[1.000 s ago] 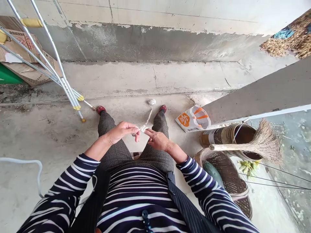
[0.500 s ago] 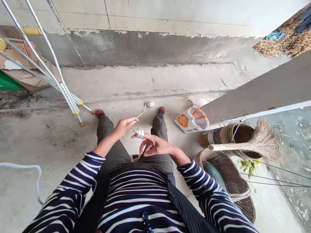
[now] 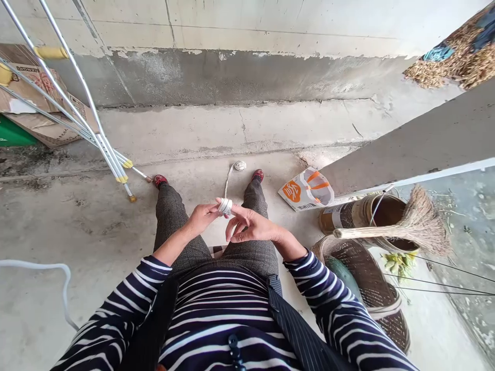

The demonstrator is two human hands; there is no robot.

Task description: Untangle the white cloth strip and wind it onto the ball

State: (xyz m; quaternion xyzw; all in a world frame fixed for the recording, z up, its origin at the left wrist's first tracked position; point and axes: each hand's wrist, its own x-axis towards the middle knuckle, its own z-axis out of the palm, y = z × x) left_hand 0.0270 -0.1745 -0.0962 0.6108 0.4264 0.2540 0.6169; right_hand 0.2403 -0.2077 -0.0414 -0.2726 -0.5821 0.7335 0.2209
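Note:
White cord (image 3: 225,206) is wound in a thick band round the stretched index finger of my right hand (image 3: 253,226). The other fingers of that hand are loosely curled and apart from the winding. My left hand (image 3: 201,217) has its fingertips closed at the cord, right beside the wound band. From there a strand (image 3: 229,178) runs forward to a small white ball of cord (image 3: 240,165), which lies on the concrete floor between my feet.
Metal crutches (image 3: 104,147) lean at the left, before cardboard boxes (image 3: 34,82). A white hose (image 3: 64,281) lies on the floor. Right of me are a printed cardboard piece (image 3: 299,193), a bucket (image 3: 336,219), a straw broom (image 3: 421,226) and a woven basket (image 3: 358,257).
My left hand has come round to the right and meets the wound cord on my right index finger. The strand now runs steeper to the ball. My right hand has shifted slightly right.

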